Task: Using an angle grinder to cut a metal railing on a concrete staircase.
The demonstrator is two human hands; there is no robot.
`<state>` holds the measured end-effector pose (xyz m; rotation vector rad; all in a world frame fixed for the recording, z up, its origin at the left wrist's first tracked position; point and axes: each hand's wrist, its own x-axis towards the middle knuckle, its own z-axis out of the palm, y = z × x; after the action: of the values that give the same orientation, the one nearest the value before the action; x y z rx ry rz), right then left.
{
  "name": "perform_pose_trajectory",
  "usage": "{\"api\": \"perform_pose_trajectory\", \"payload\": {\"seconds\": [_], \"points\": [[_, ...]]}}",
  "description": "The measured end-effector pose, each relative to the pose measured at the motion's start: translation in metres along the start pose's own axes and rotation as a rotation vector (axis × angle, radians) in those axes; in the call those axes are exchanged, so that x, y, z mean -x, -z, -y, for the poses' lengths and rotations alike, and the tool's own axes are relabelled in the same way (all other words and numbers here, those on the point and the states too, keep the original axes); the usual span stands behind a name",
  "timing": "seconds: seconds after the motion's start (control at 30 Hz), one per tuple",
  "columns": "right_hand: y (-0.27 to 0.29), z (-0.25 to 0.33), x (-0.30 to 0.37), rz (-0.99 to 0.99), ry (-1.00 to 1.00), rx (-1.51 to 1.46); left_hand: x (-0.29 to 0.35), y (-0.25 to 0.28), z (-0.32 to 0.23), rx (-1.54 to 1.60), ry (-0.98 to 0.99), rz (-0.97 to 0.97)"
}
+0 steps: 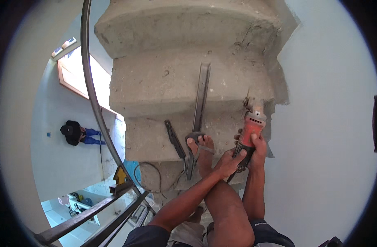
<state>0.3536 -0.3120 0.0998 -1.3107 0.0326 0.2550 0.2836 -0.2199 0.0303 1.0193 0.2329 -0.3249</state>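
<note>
Both of my hands are closed around a red and black angle grinder (252,131), its disc end pointing up the stairs and slightly tilted. My left hand (230,163) grips the dark rear part, its thumb along the body. My right hand (259,149) wraps the red body from the right side. A grey metal bar (201,88) lies sloping over the concrete steps. My sandalled foot (205,147) presses on the bar, left of the grinder. A black welding electrode holder (175,139) rests on the step beside the bar, with a cable (160,176) attached.
Rough concrete steps (155,78) rise ahead. A pale wall (320,123) stands close on the right. A curved metal handrail (94,94) and a metal beam (83,212) border the left drop. Far below, a person (75,133) in dark top and blue trousers stands.
</note>
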Motion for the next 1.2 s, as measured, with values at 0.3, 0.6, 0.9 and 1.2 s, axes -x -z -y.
{"api": "perform_pose_trajectory", "payload": {"seconds": [0.3, 0.6, 0.9, 1.2], "points": [[0.022, -0.027, -0.007, -0.01, 0.052, -0.341, -0.012, -0.016, -0.019, -0.342, -0.03, -0.25], [0.017, -0.002, -0.026, 0.069, -0.035, -0.328, -0.044, -0.002, -0.007, -0.007, -0.062, -0.166], [0.01, -0.015, -0.043, -0.071, 0.028, -0.199, -0.06, 0.0, 0.008, 0.017, -0.065, -0.194], [0.006, 0.002, -0.05, -0.144, 0.067, -0.134, -0.052, -0.018, -0.041, -0.04, -0.101, -0.172]]}}
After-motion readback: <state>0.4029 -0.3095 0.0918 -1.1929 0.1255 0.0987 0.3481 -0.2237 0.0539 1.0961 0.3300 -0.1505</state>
